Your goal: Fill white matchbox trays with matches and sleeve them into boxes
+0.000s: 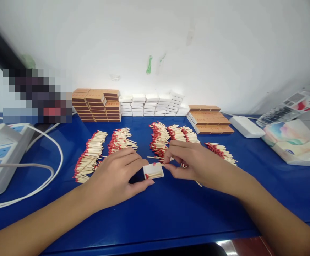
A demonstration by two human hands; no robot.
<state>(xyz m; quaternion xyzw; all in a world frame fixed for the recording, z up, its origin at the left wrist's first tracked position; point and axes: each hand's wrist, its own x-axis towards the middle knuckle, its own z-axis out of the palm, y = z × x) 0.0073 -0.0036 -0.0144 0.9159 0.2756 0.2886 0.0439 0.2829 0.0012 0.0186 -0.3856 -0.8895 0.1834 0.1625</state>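
A small white matchbox tray (150, 170) rests near the middle of the blue table, with several red-headed matches lying along its near side. My left hand (119, 172) steadies the tray from its left end, index finger behind and thumb in front. From the right, my right hand (197, 161) pinches a match (158, 164) by its pale end, its red head over the tray's far side. Behind my hands lie heaps of loose matches: a left heap (91, 153), a second heap (121, 138), and a middle heap (160, 137) partly hidden by my right hand.
Along the wall stand stacked brown matchboxes (96, 106), white trays (149, 106) and another brown matchbox stack (210, 121). More matches (221, 153) lie at right. A power strip (3, 156) with white cables is at left; a white block (246, 126) and tissue pack (293, 142) at right.
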